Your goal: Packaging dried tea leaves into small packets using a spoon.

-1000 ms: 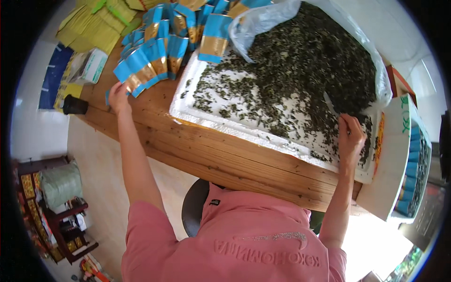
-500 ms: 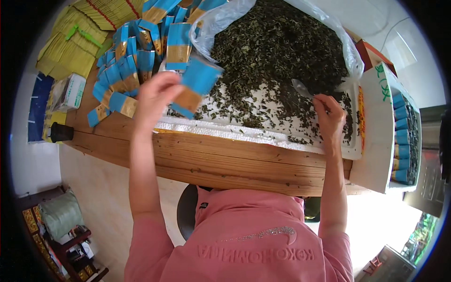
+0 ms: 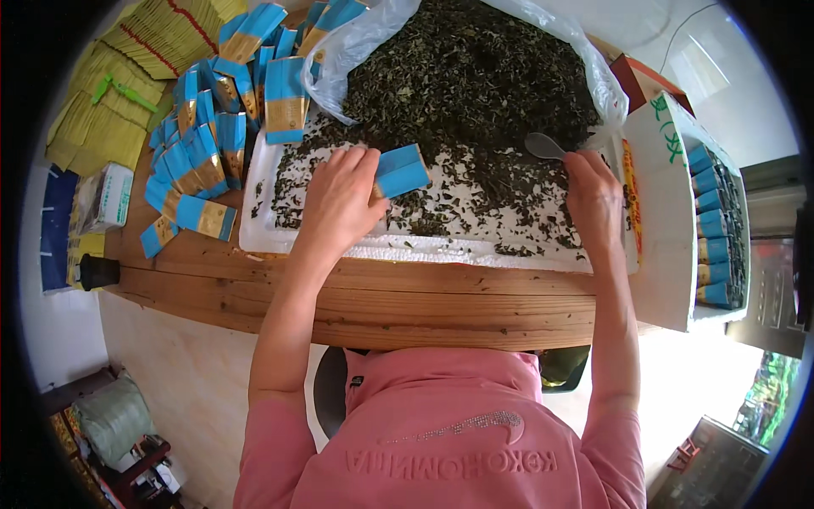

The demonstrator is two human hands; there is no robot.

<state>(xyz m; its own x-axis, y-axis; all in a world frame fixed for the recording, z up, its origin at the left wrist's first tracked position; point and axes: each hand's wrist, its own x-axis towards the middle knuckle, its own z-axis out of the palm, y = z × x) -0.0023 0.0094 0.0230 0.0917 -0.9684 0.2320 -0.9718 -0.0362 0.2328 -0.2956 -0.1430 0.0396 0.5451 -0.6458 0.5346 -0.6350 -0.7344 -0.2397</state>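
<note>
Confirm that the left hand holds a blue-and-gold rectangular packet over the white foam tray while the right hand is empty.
The right hand isn't empty: the head view shows it gripping a translucent, oval-bowled spoon. The left hand does hold the packet over the tray.

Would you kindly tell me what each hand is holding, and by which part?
The left hand holds a blue-and-gold packet by its left side; the right hand holds a clear spoon by its handle.

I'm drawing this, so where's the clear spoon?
The clear spoon is right of centre in the head view, held in the right hand near the lower edge of the dark leaf heap.
</note>
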